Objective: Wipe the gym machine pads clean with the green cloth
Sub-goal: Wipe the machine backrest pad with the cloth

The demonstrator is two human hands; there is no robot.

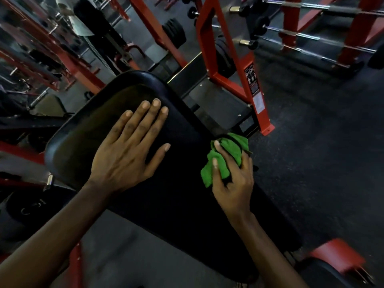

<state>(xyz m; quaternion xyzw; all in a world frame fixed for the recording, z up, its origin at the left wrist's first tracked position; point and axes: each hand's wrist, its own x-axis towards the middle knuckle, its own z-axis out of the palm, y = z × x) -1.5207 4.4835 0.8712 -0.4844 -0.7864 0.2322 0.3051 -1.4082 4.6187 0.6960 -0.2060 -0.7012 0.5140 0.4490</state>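
left grip lies flat with fingers straight, pressing the black pad near its far rounded end. right grip is curled round the bunched green cloth, working right at the pad's right edge. this looks like the edge pass of the wipe. to do it well, i'd open the cloth out so more of it meets the surface, let the flat hand steady the pad, and run long overlapping strokes along that right edge. after that, sweep across toward the left edge and roll over the rim. now the count: one green cloth, two hands, one pad under them, what seems a second dark pad farther back, and one red frame past the far end.
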